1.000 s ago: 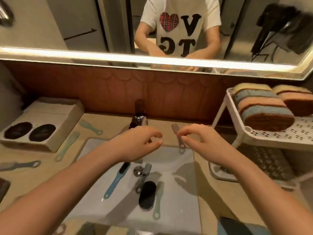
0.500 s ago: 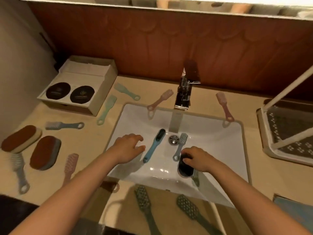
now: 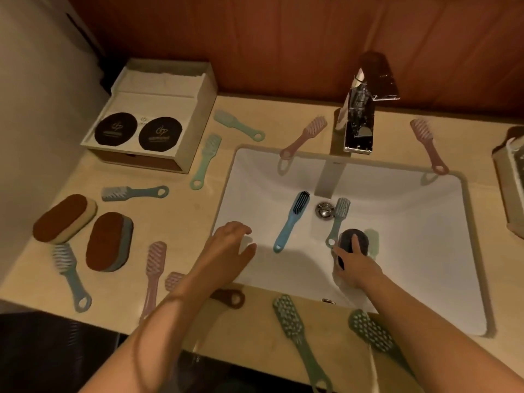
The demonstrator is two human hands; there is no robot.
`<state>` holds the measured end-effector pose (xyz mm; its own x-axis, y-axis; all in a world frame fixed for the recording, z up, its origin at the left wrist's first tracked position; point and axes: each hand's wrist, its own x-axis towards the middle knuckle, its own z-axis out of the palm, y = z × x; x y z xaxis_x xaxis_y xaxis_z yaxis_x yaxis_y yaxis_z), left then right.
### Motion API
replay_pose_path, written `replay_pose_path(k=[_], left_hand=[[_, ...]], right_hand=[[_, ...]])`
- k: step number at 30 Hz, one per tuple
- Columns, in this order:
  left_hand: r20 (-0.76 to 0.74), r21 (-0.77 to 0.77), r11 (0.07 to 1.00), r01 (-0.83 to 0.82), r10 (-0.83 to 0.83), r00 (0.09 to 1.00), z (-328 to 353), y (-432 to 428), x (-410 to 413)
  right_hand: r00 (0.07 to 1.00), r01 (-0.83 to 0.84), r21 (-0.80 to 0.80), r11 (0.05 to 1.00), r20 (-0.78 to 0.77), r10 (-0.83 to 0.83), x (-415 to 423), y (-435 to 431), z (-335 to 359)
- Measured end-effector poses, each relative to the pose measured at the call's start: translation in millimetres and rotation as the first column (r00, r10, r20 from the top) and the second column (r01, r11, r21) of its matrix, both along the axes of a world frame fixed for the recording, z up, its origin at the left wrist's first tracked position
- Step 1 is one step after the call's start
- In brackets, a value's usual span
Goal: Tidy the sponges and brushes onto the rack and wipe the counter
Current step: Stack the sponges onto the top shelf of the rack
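My right hand (image 3: 351, 266) reaches into the white sink (image 3: 425, 251) and grips a dark oval sponge (image 3: 358, 239) lying near the drain. A blue brush with black bristles (image 3: 292, 221) and a grey-blue brush (image 3: 337, 221) lie in the basin beside it. My left hand (image 3: 229, 248) hovers over the sink's left edge with loosely curled fingers, holding nothing. Two brown-topped sponges (image 3: 63, 218) (image 3: 109, 241) lie on the counter at the left among several scattered brushes. The rack (image 3: 510, 177) shows only as an edge at the far right.
A chrome faucet (image 3: 358, 120) stands behind the basin. A white box with two dark discs (image 3: 147, 129) sits at the back left. Two green brushes (image 3: 295, 330) (image 3: 374, 336) lie along the front counter edge; pink brushes (image 3: 303, 137) (image 3: 428, 146) flank the faucet.
The view tilted down from the mirror to the sink. Both hands dropped toward the basin; my right hand took hold of the dark sponge, my left moved to the sink's left edge.
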<state>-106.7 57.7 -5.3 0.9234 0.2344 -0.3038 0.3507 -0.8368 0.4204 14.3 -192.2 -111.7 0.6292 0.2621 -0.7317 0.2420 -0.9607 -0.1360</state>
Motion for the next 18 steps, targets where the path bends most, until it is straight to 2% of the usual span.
replay_pose_path(k=[4, 7, 10, 12, 14, 16, 18], left_hand=[[0.003, -0.027, 0.999, -0.045, 0.045, 0.999, 4, 19, -7], [0.019, -0.044, 0.986, -0.158, 0.159, 0.987, 8, 34, -10], [0.090, -0.054, 0.951, -0.303, 0.307, 0.948, 18, 42, -12], [0.125, 0.008, 0.912, -0.409, 0.405, 0.906, 24, 48, -17], [0.086, 0.108, 0.872, -0.477, 0.470, 0.879, 26, 56, -19], [0.031, 0.205, 0.830, -0.518, 0.524, 0.851, 24, 71, -24], [0.015, 0.263, 0.766, -0.586, 0.604, 0.797, 24, 91, -33]], right_hand=[[0.959, 0.220, 0.223, 0.950, 0.129, -0.253, -4, 8, 8], [0.877, 0.316, 0.466, 0.827, 0.188, -0.442, -8, 20, 28], [0.815, 0.350, 0.633, 0.690, 0.157, -0.557, -13, 38, 52], [0.816, 0.351, 0.694, 0.628, 0.102, -0.569, -17, 55, 63], [0.810, 0.379, 0.761, 0.526, 0.003, -0.587, -20, 70, 69], [0.778, 0.471, 0.791, 0.391, -0.165, -0.606, -24, 86, 74], [0.689, 0.629, 0.737, 0.247, -0.380, -0.617, -29, 106, 83]])
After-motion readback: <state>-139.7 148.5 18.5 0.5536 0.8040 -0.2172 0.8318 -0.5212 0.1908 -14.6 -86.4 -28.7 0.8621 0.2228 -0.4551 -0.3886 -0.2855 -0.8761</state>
